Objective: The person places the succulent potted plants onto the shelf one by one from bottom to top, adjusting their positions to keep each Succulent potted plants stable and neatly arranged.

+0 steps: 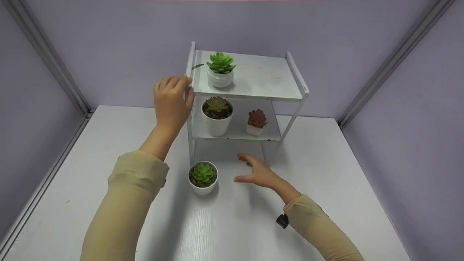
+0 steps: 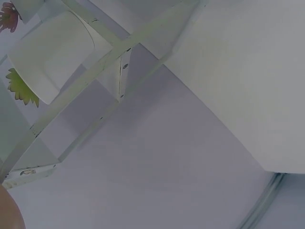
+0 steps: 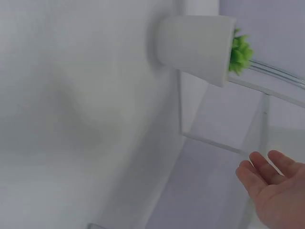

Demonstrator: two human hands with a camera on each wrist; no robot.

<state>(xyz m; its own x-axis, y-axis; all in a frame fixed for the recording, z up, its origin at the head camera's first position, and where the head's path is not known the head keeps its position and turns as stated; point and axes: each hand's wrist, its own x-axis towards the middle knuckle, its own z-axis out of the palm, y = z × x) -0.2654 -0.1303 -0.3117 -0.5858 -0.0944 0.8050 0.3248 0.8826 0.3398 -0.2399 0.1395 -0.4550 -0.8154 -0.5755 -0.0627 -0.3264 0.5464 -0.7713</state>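
Observation:
At the upper left corner of a white two-tier shelf rack (image 1: 261,78), my left hand (image 1: 171,99) holds the side rail with curled fingers. In the left wrist view only a bit of that hand (image 2: 9,210) shows, beside the rack's edge. My right hand (image 1: 264,174) hovers before the rack, its thumb and fingers spread with nothing between them. Left of it, a green succulent in a white pot (image 1: 203,177) stands upright on the table. The right wrist view shows this potted succulent (image 3: 195,47) from the side, apart from the right hand (image 3: 276,186).
A bright green succulent in a round white pot (image 1: 220,78) stands on the top tier. The lower tier bears a larger potted succulent (image 1: 217,125) and a small reddish one (image 1: 255,128). Pale walls (image 1: 127,54) enclose the white table (image 1: 326,174).

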